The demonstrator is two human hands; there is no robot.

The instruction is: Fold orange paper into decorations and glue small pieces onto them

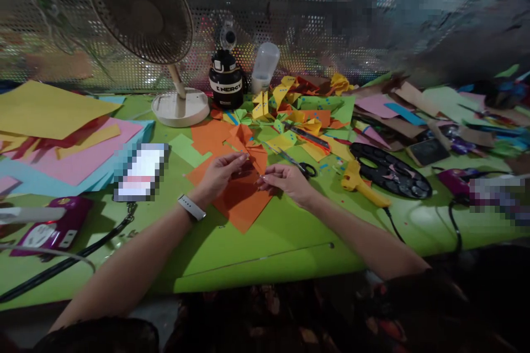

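My left hand point(223, 174) is closed, thumb and fingertips pinching the left side of a folded piece of orange paper point(256, 155). From the other side my right hand point(287, 182) pinches the lower right corner of that paper. Creases run up its middle, and its exact shape is partly hidden by my fingers. Beneath both hands, flat orange paper point(244, 209) lies on the green table point(290, 240). Scissors point(306, 169) rest just beyond my right hand. Behind the hands is a heap of folded yellow, green and orange paper point(304, 113).
To the left are a phone point(143, 171), stacked coloured sheets point(49, 110) and a purple device point(58, 226) with cables. A fan point(180, 107) and a black bottle point(226, 85) stand behind. On the right lie a yellow glue gun point(366, 187) and a black compartment tray point(391, 174).
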